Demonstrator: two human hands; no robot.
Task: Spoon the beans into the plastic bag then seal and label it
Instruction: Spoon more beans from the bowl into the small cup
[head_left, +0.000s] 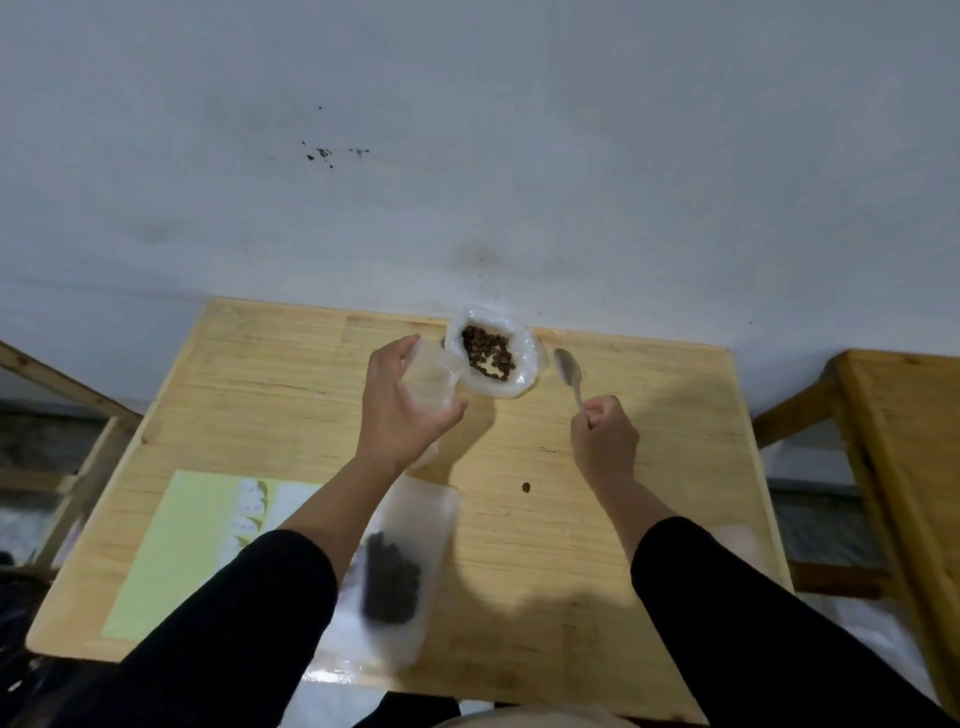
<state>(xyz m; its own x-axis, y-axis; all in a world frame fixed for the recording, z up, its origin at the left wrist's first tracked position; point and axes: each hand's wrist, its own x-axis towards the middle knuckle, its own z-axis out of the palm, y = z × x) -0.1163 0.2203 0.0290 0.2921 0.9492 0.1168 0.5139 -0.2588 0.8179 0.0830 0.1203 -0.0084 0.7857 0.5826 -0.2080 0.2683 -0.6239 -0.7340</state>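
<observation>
Two hands show: the left hand (402, 410) and the right hand (605, 439). One metal spoon (569, 376). One open white plastic sack of brown beans (491, 356). Two clear plastic bags: an empty one (431, 382), and one holding dark beans (400, 577). One stray bean (525, 487). One pale green sheet (176, 551). One wooden desk (291, 374).

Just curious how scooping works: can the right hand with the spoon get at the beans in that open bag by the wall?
Probably yes. The right hand holds the spoon just beside the open bag, and nothing lies between it and the beans.

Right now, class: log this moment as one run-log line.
left hand: holds empty plastic bag | right hand: holds spoon, empty | beans: in open sack | stray bean: on table
</observation>
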